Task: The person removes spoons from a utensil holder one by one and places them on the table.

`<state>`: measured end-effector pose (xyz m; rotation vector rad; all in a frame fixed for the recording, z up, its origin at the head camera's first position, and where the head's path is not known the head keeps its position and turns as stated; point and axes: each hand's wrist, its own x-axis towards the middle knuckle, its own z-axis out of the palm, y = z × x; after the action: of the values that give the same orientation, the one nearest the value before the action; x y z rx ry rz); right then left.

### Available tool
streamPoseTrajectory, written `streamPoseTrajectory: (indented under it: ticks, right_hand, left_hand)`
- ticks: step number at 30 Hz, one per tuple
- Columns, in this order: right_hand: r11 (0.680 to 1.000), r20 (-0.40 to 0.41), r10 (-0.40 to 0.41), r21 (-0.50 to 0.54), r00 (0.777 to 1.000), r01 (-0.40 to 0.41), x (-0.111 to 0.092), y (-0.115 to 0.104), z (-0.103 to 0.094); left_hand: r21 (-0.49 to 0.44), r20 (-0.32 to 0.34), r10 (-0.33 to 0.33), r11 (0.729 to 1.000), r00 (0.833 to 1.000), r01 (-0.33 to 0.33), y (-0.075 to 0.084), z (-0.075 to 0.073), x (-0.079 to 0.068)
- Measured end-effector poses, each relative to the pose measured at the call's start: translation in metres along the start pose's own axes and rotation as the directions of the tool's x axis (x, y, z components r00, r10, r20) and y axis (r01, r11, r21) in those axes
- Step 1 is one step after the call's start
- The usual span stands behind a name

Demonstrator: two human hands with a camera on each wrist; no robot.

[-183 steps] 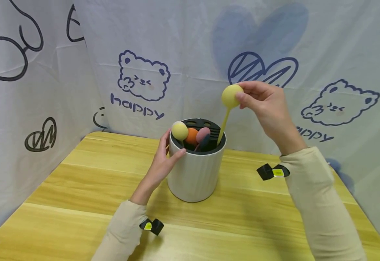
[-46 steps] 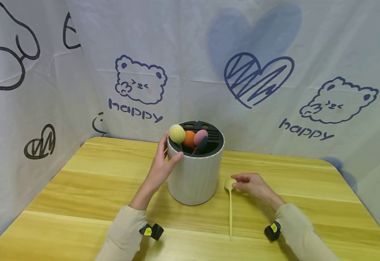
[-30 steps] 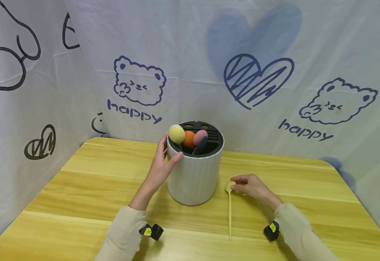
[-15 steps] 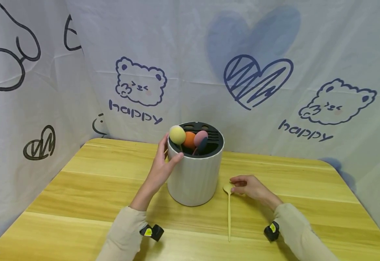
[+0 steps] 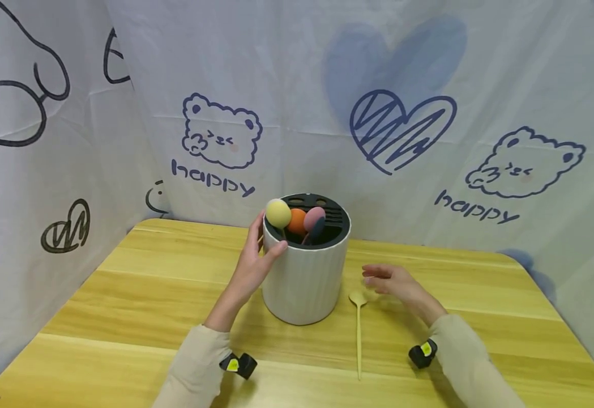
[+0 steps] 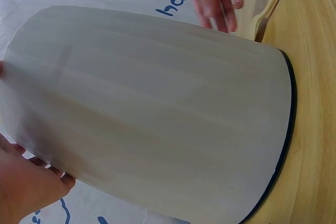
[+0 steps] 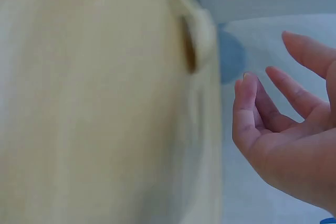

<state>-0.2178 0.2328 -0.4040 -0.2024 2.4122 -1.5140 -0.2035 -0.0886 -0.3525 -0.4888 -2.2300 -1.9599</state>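
Note:
A white ribbed utensil holder [image 5: 304,283] with a black slotted top stands upright on the table. My left hand [image 5: 251,266] grips its left side, thumb at the front rim and fingers behind. Yellow [image 5: 278,213], orange [image 5: 297,221] and pink [image 5: 315,219] round utensil heads stick out of it, with a dark blue one [image 5: 316,229] in front. To the holder's right a yellow spoon [image 5: 358,323] lies on the wood, handle toward me. My right hand [image 5: 396,283] hovers just beyond the spoon's bowl, fingers loosely bent, holding nothing; the right wrist view shows its fingers [image 7: 247,108] apart from the spoon [image 7: 202,40].
The wooden table [image 5: 139,317] reaches back to a white printed curtain [image 5: 307,85] close behind the holder. Another curtain side [image 5: 108,141] runs along the left edge. Black wrist cameras [image 5: 239,365] sit on both sleeves.
The right hand lifted the yellow spoon out of the holder and laid it on the table. In the last half second it has let go and moved slightly up and away. The left hand keeps its grip.

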Motion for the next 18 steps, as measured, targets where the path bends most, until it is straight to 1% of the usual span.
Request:
streamPoseTrajectory:
  ticks: [2,5,11,18]
  right_hand:
    - [0.998,0.014,0.0,0.066,1.0,-0.001,0.0,-0.005,-0.005]
    - [0.994,0.017,-0.012,0.108,1.0,0.01,0.0,-0.011,-0.012]
    - [0.99,-0.026,-0.054,0.131,0.998,0.057,-0.007,-0.027,-0.019]
    - [0.987,-0.095,-0.102,0.115,0.99,0.113,-0.014,-0.051,-0.015]
  left_hand:
    - [-0.002,-0.002,0.004,1.0,1.0,-0.004,0.0,0.0,0.0]
    - [-0.005,-0.001,0.008,1.0,1.0,-0.008,0.0,0.0,0.0]
    - [-0.006,0.0,0.013,1.0,1.0,-0.013,-0.001,0.0,0.001]
    - [-0.005,-0.002,0.016,1.0,1.0,-0.016,-0.003,0.0,0.001]
